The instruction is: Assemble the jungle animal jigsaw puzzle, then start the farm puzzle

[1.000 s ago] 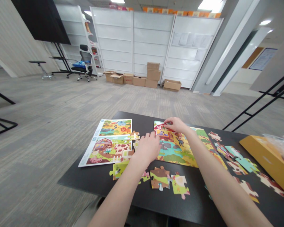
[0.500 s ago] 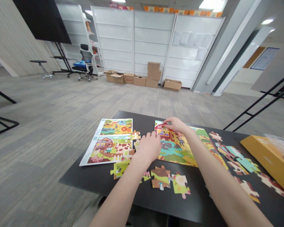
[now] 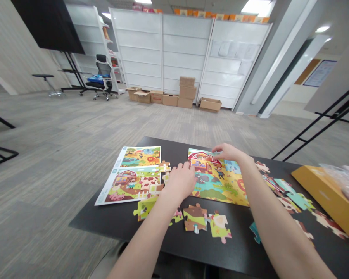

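My left hand [image 3: 180, 180] lies palm down with its fingers stretched forward at the left edge of a colourful puzzle picture [image 3: 211, 184] of a hippo, trees and a lion. Several barn puzzle pieces [image 3: 200, 164] lie over that picture's upper left. Along its far edge, my right hand [image 3: 229, 152] is closed, with a pale blue-green puzzle piece [image 3: 215, 154] at its fingertips. To the left rests a printed reference sheet [image 3: 130, 182] with two scenes. Nearer me are a brown and green piece [image 3: 195, 217] and a hen piece [image 3: 219, 225].
All this is on a black table [image 3: 116, 223]. Loose cow pieces [image 3: 330, 224] and green-blue pieces [image 3: 298, 195] lie at right, beside a yellow box [image 3: 327, 193] holding clear plastic. Cardboard boxes [image 3: 187, 93] stand on the floor against white shelving [image 3: 189, 50].
My right hand has moved to the right along the picture's far edge, uncovering more of the barn. The left hand stays in about the same place. The view has shifted slightly.
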Tool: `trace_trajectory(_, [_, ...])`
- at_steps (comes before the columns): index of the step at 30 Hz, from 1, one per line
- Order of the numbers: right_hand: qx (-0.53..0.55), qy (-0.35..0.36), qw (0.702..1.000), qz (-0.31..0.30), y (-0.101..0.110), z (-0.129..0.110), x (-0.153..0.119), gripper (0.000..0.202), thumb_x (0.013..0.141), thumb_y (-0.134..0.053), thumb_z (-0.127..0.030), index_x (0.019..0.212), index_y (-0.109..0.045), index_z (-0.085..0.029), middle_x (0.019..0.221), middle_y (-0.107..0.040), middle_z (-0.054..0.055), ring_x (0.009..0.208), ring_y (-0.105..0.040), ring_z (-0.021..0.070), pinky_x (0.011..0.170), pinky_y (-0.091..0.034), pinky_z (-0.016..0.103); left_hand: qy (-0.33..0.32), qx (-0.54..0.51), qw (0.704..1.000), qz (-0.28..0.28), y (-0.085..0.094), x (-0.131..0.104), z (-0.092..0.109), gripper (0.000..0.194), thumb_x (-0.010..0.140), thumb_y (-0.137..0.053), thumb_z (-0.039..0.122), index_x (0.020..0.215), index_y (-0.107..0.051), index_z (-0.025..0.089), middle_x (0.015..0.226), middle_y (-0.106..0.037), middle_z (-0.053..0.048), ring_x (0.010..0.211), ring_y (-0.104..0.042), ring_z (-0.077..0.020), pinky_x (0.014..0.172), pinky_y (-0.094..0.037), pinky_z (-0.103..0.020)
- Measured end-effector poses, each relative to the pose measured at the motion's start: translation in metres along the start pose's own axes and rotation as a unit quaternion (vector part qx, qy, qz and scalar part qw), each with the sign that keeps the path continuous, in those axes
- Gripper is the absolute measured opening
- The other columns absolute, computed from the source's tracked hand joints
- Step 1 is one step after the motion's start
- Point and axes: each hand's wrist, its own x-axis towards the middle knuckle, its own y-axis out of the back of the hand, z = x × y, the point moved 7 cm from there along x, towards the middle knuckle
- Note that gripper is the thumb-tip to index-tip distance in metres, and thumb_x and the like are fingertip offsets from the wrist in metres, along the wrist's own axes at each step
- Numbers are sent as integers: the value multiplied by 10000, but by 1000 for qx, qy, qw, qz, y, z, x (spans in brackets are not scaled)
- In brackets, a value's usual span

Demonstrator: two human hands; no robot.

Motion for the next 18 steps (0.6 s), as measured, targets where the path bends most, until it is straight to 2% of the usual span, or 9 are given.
trace_trajectory(7, [11,-32,998,-58,-1,10,-8,633,591,-887,-323,1200,-751,-216,1201,-745,107,1122,-685,326,953,-553,372,-4,0,1000,7,-1,0,0,313,977,-510,346,1180,-620,134,1197,-618,-153,1091,-607,-313,898,-522,-449])
trace_trajectory(12, [-2,-34,995,-89,-5,7,-7,675,597,-874,-349,1237,-723,-198,1239,-725,115,1153,-666,329,974,-541,382,-2,5,1000,5,1,-1,0,312,975,-522,345,1180,-618,131,1206,-619,-155,1103,-610,-316,904,-524,-449])
trace_trajectory(18, [-2,-31,996,-83,-6,9,-5,691,593,-866,-356,1246,-710,-192,1265,-708,117,1168,-651,332,974,-539,382,-2,8,1000,2,1,-1,1,299,979,-512,344,1168,-621,139,1227,-619,-155,1099,-609,-311,893,-527,-435])
